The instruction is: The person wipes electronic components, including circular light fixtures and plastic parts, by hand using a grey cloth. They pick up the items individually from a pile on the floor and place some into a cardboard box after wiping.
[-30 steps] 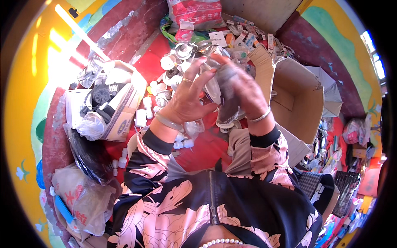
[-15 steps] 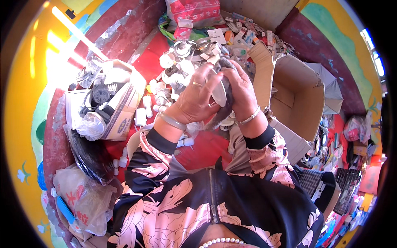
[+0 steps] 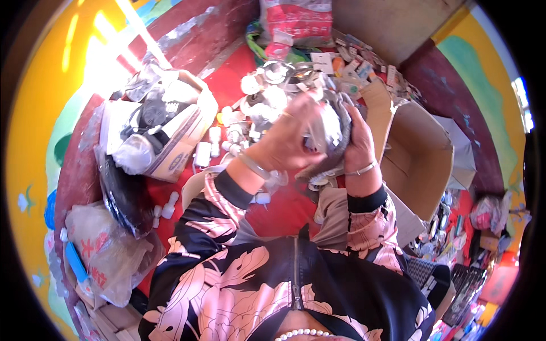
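In front of my chest, over the pile, both hands work on a pale, shiny round disc point(image 3: 330, 122), possibly a lid. My left hand point(image 3: 287, 139), smeared by motion, has its fingers and thumb closed about the near side of the disc. My right hand point(image 3: 360, 139) grips a dark grey cloth point(image 3: 344, 122), which curves around the disc's right side and hangs below it. Beyond them lies a heap of metal and white plastic parts point(image 3: 276, 74). White plastic fittings point(image 3: 203, 153) are on the red floor covering to the left.
On the left stands a carton point(image 3: 181, 148) full of black and clear parts, with a black plastic bag point(image 3: 122, 196) nearer me. An open cardboard box point(image 3: 421, 153) is at the right. A red-and-white sack point(image 3: 298, 25) and small boxed goods point(image 3: 364, 68) lie at the back.
My hands have moved apart slightly, the right one farther right with the cloth. The disc has turned and now shows a shiny face. The whole view has shifted a little.
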A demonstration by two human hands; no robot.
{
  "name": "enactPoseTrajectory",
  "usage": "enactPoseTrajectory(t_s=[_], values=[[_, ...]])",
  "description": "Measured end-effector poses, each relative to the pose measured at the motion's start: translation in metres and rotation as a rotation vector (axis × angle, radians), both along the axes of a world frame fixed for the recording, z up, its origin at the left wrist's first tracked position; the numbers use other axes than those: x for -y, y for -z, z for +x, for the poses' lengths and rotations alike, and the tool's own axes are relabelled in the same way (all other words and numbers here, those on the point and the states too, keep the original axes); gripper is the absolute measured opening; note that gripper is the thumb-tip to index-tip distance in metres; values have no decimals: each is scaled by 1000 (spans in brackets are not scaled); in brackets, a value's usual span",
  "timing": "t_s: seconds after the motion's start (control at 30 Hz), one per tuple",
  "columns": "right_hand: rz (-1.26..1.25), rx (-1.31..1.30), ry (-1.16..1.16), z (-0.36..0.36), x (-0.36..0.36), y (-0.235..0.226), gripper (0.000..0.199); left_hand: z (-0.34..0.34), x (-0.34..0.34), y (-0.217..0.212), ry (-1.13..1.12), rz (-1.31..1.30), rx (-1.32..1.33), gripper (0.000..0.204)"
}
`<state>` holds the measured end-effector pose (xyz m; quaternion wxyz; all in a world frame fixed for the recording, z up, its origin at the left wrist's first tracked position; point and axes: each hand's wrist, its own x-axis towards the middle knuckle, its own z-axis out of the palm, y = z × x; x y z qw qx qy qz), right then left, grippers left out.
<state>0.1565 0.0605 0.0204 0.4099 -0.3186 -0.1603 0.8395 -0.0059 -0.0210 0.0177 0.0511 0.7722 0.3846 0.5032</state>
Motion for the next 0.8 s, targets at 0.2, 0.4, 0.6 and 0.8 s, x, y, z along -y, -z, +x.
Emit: enactPoseTrajectory(t_s=[0.2, 0.4, 0.6, 0.8], values=[[253, -144, 160, 19, -22, 3, 34, -29, -3, -11, 406, -416, 1091, 90], [382, -189, 216, 17, -12, -17, 38, -38, -3, -19, 672, -604, 1575, 77], [833, 140, 247, -4, 22, -35, 43, -23, -9, 1, 925, -784, 1683, 80], [1488, 564, 92, -10, 32, -29, 54, 0, -7, -2, 791, -920, 1586, 71]])
